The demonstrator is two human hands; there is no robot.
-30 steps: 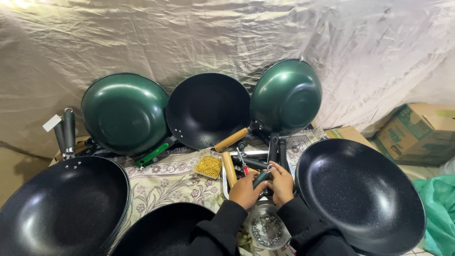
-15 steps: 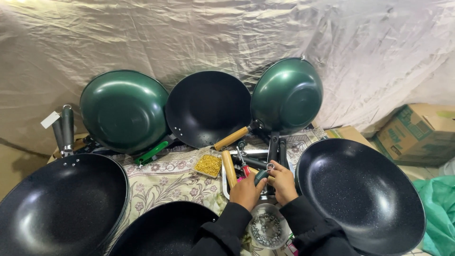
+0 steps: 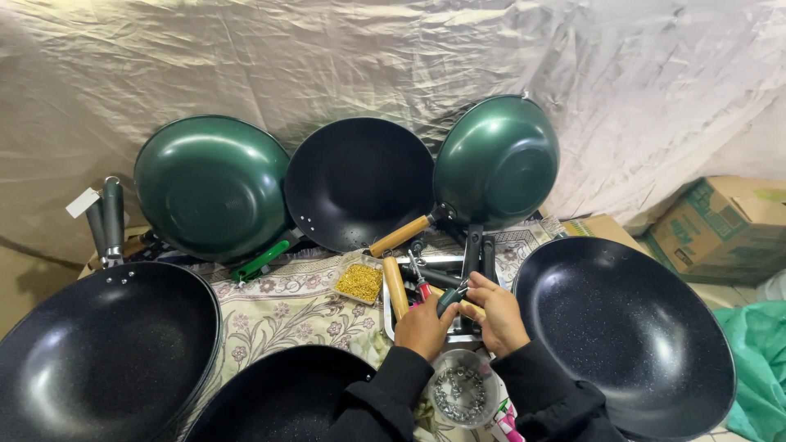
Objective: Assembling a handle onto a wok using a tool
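- a small round bowl of metal screws [image 3: 461, 391] sits nearest, just below the metal tray [image 3: 391, 327].
- over the tray, the left hand [image 3: 426, 326] and right hand [image 3: 497, 313] both pinch a dark green handle [image 3: 449, 299].
- left of the tray lies a dish of gold bits [image 3: 359, 281].
- behind the tray, three woks lean against the cloth.

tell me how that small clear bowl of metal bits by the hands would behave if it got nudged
The clear bowl looks like thin plastic, so probably light itself, though the pile of small metal parts inside should weigh it down. It sits on patterned cloth, so it would likely drag rather than slide. Tipped, the loose parts would probably scatter.
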